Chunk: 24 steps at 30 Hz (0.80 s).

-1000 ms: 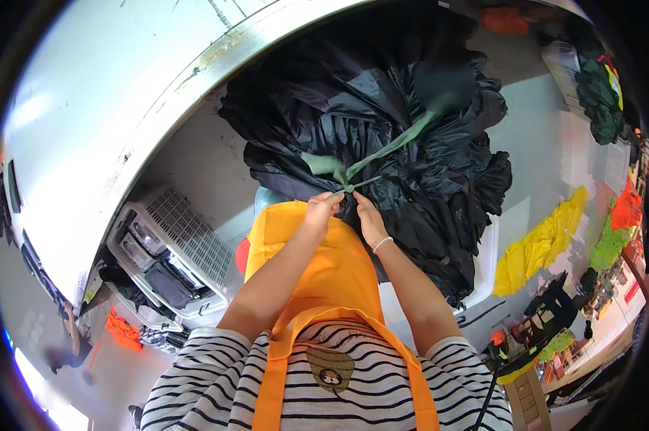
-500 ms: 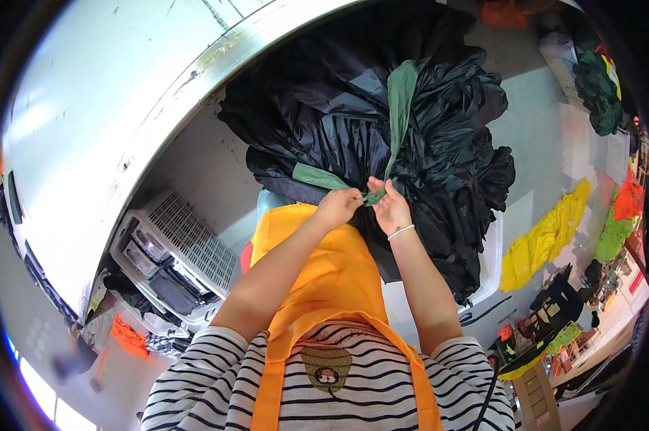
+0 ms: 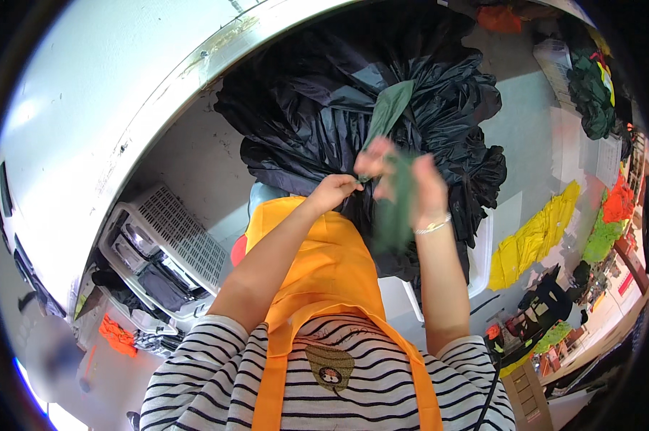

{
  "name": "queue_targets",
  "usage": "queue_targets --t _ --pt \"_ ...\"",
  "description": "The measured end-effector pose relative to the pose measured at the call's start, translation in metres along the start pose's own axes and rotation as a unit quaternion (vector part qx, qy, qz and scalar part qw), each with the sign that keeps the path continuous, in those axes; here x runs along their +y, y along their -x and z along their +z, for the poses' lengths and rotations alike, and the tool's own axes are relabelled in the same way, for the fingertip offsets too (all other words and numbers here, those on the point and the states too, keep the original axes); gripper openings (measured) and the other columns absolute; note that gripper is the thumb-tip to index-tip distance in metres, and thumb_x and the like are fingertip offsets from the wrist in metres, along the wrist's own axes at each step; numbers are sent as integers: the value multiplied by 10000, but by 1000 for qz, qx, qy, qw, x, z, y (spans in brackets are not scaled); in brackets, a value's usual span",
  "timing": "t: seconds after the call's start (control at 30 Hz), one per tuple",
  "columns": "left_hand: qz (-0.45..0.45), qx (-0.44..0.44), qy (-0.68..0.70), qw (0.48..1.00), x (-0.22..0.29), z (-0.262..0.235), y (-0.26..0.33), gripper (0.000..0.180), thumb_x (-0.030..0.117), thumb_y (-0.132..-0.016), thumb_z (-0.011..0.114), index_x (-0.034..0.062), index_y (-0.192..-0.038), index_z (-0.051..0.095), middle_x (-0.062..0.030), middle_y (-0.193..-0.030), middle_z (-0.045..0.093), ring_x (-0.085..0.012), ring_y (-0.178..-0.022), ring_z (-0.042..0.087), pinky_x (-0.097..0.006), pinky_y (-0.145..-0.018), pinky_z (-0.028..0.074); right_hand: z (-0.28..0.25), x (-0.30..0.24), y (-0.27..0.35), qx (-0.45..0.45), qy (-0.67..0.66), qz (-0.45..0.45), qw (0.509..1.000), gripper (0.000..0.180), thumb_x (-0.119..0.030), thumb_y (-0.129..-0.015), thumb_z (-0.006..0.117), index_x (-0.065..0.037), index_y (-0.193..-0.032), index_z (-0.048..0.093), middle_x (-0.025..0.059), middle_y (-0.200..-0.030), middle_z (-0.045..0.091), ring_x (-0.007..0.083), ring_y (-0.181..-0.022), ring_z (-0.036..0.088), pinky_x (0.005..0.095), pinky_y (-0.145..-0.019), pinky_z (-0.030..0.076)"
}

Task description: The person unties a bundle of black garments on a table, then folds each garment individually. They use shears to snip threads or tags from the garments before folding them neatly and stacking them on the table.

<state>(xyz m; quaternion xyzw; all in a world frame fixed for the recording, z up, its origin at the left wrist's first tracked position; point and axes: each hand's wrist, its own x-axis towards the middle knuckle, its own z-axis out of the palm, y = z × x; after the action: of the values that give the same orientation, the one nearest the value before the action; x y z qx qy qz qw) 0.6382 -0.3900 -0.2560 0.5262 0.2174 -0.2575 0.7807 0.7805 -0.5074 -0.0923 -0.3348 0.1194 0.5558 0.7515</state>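
Observation:
A large heap of gathered black fabric (image 3: 446, 115) lies in front of me, its folds drawn in toward the middle. A green fabric strip (image 3: 391, 108) runs down over the folds to where my hands work. My left hand (image 3: 334, 191) is closed, its thumb and fingers pinching the strip low on the heap. To its right is my right hand (image 3: 419, 188), smeared by motion, so its grip on the cloth cannot be made out. A loose end of the green strip, also blurred, hangs beside that palm.
A white table edge (image 3: 195, 61) curves along the upper left. Grey slatted crates (image 3: 181, 230) with dark items stand at left. Under the heap shows a white bin (image 3: 482, 251). Yellow cloth (image 3: 536, 233) and orange cloth (image 3: 116, 335) lie on the floor.
My right hand has swung right and away from the left, with the strip's loose end now hanging beside it. The left hand still pinches at nearly the same place.

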Motion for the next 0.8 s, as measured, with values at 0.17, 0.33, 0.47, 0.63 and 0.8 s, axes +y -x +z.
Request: queue_targets --t 0.17,0.33,0.47,0.63,0.8 --pt "-76 9 107 991 -8 -4 20 157 138 -856 542 52 -853 673 43 -615 484 -36 -558 399 -189 -517 309 -27 -28 -14 129 330 -21 935 403 -346 -893 515 12 -1056 604 166 -1012 642 151 -619 560 321 -744 492" --pt "-40 23 52 998 -2 0 17 142 129 -853 541 41 -805 641 47 -621 496 -38 -564 414 -201 -516 323 -87 82 -27 157 763 -145 610 135 -49 -716 657 -35 -850 658 119 -877 621 303 -824 571 351 -738 482" --pt "0 39 -77 996 10 -2 25 147 137 -852 533 29 -832 632 -3 -638 536 -94 -577 466 -244 -549 368 -64 67 -23 102 848 -161 495 95 -35 -706 608 -47 -783 663 88 -868 618 282 -844 549 364 -767 477" --pt "40 44 -145 988 12 17 7 159 169 -803 563 39 -851 641 -135 -773 638 -254 -724 618 -323 -679 468 -58 46 7 83 862 -155 475 92 -2 -700 573 -6 -776 625 111 -813 614 283 -857 578 357 -751 488" --pt "15 70 -167 983 27 14 17 147 192 -768 593 51 -796 626 -160 -777 628 -321 -772 607 -370 -674 477 -31 30 18 164 826 -64 536 88 -57 -730 567 3 -794 574 164 -715 580 328 -700 597 392 -638 489"
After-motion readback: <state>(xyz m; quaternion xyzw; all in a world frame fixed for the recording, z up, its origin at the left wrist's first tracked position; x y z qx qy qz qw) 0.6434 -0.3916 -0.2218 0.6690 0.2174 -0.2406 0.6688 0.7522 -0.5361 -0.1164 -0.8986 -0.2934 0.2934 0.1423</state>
